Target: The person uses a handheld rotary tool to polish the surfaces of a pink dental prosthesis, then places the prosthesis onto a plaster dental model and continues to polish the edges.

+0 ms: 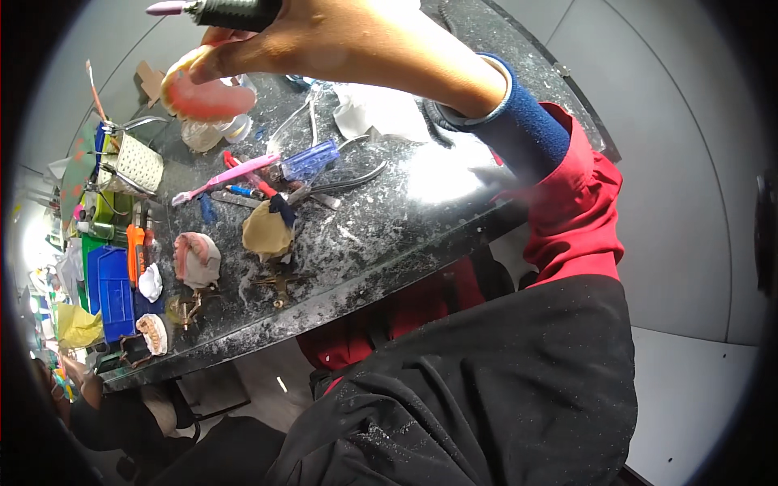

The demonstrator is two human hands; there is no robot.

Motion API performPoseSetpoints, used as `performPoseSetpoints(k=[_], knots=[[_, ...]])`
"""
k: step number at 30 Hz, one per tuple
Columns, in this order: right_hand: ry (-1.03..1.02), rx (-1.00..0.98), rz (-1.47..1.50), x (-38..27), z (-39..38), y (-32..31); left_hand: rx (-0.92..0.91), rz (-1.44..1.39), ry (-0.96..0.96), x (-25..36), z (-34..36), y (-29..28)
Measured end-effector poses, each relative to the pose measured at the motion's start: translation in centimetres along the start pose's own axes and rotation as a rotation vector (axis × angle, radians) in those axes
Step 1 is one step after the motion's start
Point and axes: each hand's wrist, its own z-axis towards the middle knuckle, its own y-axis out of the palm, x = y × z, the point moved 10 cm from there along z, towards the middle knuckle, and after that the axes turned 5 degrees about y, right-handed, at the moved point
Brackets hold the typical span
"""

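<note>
While the rotary handpiece (pixel 235 13)'s pink bit (pixel 165 8) sits apart from the denture (pixel 217 100), the right hand (pixel 304 47) pinches that denture (teeth apparently already set); what remains, I can't tell.

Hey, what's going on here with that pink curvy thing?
The person's right hand is gripping a black handpiece with a pink pointed tip, and its thumb rests on a pink, horseshoe-shaped denture piece with a cream edge. The denture is up above the dark, powder-speckled table. I can't make out the left hand. Down on the table stand a pink-and-white dental model and a smaller plaster tooth model.
</note>
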Motion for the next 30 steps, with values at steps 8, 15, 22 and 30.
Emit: performPoseSetpoints(k=[8,15,22,30], knots=[[0.121,0.008,-0.136,0.8,-0.4,-0.3,-0.019,0.04,0.0,0.7,-3.8,-2.2],[-0.067,0.083,-0.273,-1.6,-0.5,-0.1,-0.05,0.186,-0.096,2.8,-12.9,-10.2],[-0.003,0.007,-0.196,-1.1,0.1,1.1,-0.029,0.344,-0.311,4.6,-22.7,-17.2],[0.072,0.054,-0.198,0.5,0.5,0.3,0.044,0.489,-0.522,8.3,-29.2,-21.6]])
